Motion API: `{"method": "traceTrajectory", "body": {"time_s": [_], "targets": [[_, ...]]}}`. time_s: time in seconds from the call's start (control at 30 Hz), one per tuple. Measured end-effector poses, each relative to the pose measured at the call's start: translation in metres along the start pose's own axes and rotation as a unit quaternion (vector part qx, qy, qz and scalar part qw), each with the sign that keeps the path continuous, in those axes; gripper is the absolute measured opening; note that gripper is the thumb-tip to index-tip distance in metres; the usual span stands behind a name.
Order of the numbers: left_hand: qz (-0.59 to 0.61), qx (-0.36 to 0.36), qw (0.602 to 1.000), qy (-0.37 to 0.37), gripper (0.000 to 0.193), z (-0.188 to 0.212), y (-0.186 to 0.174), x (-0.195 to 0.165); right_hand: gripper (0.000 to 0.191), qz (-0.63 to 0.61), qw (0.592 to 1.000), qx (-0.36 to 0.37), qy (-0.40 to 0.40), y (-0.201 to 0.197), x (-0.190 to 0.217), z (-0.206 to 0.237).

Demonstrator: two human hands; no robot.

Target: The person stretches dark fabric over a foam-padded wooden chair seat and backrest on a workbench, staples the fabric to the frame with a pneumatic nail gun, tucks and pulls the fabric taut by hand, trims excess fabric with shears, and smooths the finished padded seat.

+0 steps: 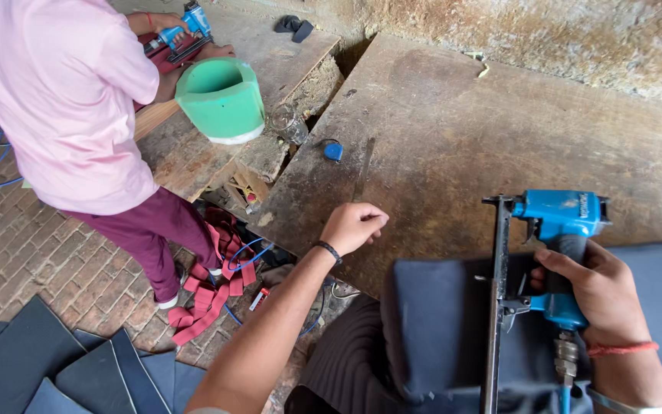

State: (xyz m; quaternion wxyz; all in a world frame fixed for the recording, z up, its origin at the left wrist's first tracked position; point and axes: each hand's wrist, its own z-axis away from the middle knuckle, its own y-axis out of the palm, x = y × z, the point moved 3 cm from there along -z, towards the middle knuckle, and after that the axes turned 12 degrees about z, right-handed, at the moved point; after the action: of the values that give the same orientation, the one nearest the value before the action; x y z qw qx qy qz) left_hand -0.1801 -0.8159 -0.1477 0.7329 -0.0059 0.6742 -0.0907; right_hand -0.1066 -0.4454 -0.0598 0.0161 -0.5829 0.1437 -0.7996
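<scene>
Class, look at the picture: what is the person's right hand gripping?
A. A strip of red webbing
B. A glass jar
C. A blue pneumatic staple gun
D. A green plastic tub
C: the right hand is wrapped around the handle of the blue staple gun, resting over dark fabric.

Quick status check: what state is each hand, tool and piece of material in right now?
Right hand: gripping the blue staple gun.
Blue staple gun: upright on the dark fabric.
Dark fabric: draped over the workbench edge.
Left hand: closed in a loose fist, resting on the workbench.
Green container: upright, open.
</scene>
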Motion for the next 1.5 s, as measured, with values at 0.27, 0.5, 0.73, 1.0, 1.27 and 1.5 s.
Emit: {"method": "traceTrajectory", "body": {"time_s": [0.27, 0.5, 0.73, 1.0, 1.27, 1.5], "targets": [[0.010, 0.015, 1.000, -0.023, 0.019, -0.100, -0.068, 0.086, 0.024, -0.022, 0.998, -0.067, -0.005, 0.098, 0.003, -0.027], [-0.186, -0.222, 0.952, 0.101, 0.039, -0.181, -0.261, 0.053, 0.027, 0.234, 0.969, -0.075, 0.017, 0.211, -0.004, -0.057], [-0.622, -0.332, 0.706, 0.068, 0.087, -0.225, -0.452, 0.019, 0.029, 0.189, 0.977, -0.022, 0.099, 0.197, -0.067, -0.084], [-0.551, -0.132, 0.824, 0.023, 0.047, -0.166, -0.445, 0.031, 0.028, 0.192, 0.977, 0.003, 0.092, 0.193, -0.110, -0.107], [-0.377, 0.016, 0.908, 0.185, 0.039, -0.017, -0.272, 0.013, 0.025, 0.128, 0.991, -0.024, 0.037, 0.220, -0.021, -0.060], [-0.284, 0.235, 0.924, 0.098, 0.039, -0.011, -0.131, 0.040, 0.025, 0.017, 0.998, -0.026, 0.059, 0.219, 0.041, -0.009]]}}
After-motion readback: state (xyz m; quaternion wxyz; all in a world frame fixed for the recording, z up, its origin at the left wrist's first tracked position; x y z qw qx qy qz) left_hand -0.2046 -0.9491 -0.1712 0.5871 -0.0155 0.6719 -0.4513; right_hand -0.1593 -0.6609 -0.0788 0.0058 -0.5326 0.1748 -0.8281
